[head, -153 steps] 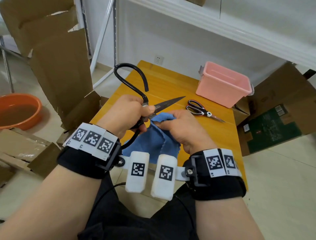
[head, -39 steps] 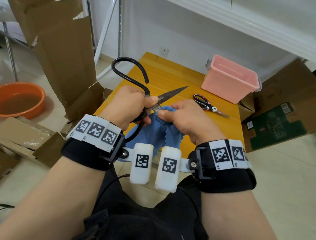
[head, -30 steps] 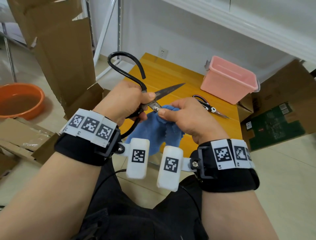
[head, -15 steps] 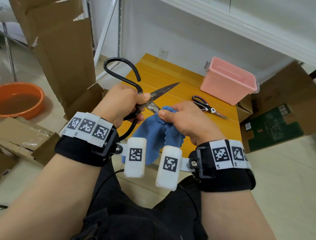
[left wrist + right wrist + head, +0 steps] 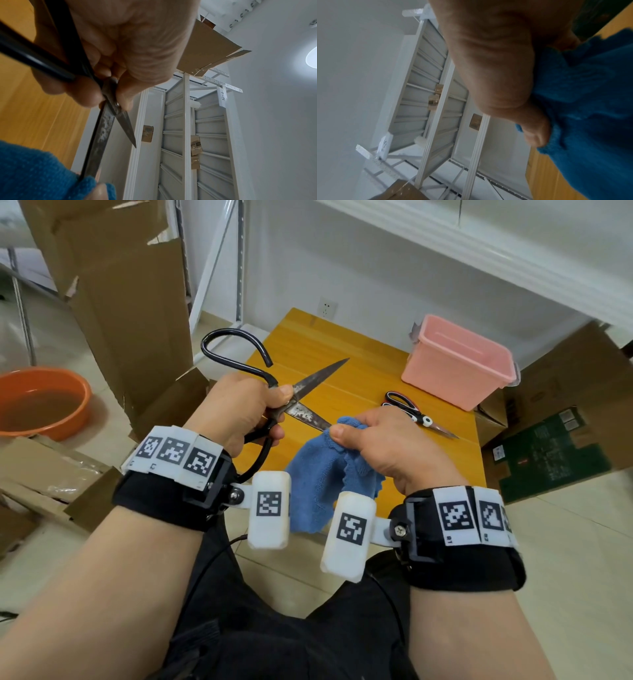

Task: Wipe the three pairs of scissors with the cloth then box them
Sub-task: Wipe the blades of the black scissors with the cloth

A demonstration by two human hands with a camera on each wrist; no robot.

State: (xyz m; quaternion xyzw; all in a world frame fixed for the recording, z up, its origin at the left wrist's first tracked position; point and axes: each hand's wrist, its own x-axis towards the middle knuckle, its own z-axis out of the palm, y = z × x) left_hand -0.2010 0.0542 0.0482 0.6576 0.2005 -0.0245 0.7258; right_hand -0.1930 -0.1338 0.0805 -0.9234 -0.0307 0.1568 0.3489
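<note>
My left hand [image 5: 245, 409] grips large black-handled scissors [image 5: 301, 402] near the pivot, blades spread apart above the yellow table [image 5: 342, 354]. The lower, rust-spotted blade [image 5: 101, 136] runs into the blue cloth [image 5: 318, 474], which my right hand [image 5: 370, 440] pinches around the blade's tip. The upper blade [image 5: 322, 374] points free toward the far right. In the right wrist view the cloth [image 5: 590, 108] bunches under my thumb. A smaller pair of black-handled scissors [image 5: 414, 414] lies on the table just beyond my right hand. The pink box [image 5: 459, 361] stands at the table's far right corner.
An orange basin [image 5: 41, 402] sits on the floor at left. Cardboard sheets [image 5: 126, 302] lean beside the table's left edge; cardboard boxes [image 5: 565, 422] crowd its right side. White metal shelving [image 5: 185, 135] rises behind the table.
The blades have spread wider. My right hand with the cloth has slid down the lower blade from near the pivot to its tip, while the left hand shifted the scissors slightly left.
</note>
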